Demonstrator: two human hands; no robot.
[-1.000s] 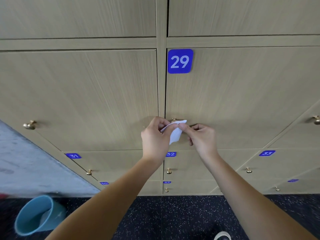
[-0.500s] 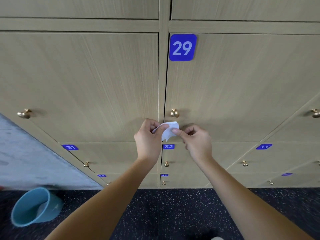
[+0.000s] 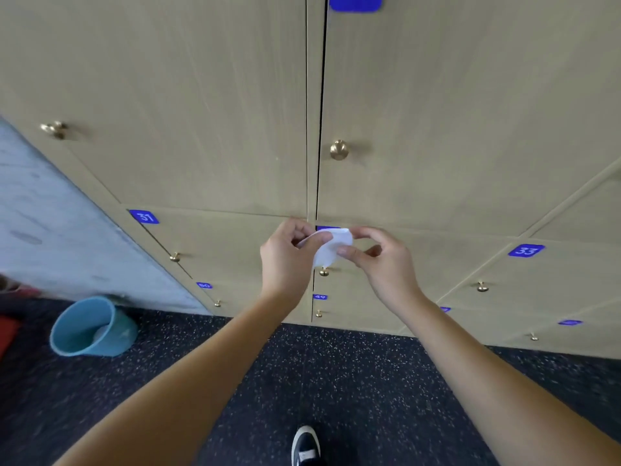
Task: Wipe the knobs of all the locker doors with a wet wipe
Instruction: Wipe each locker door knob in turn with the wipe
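A white wet wipe (image 3: pixel 328 247) is held between both hands in front of the wooden lockers. My left hand (image 3: pixel 285 260) pinches its left edge and my right hand (image 3: pixel 379 260) pinches its right edge. The brass knob of locker 29 (image 3: pixel 338 150) stands uncovered well above the hands. Just under the wipe sits the knob of locker 32 (image 3: pixel 324 272), a little apart from it. More brass knobs show: one at the upper left (image 3: pixel 53 128), that of locker 31 (image 3: pixel 174 257), and that of locker 33 (image 3: pixel 482 286).
A light-blue bucket (image 3: pixel 90 327) lies tilted on the dark speckled floor (image 3: pixel 336 381) at the left, near a grey concrete wall (image 3: pixel 60 230). My black shoe (image 3: pixel 305 445) shows at the bottom. Smaller lockers with knobs (image 3: pixel 318 313) run along the lowest row.
Both hands have come down with the wipe, off locker 29's knob to the level of locker 32's label. The view has tilted downward, so locker 29's label is at the top edge.
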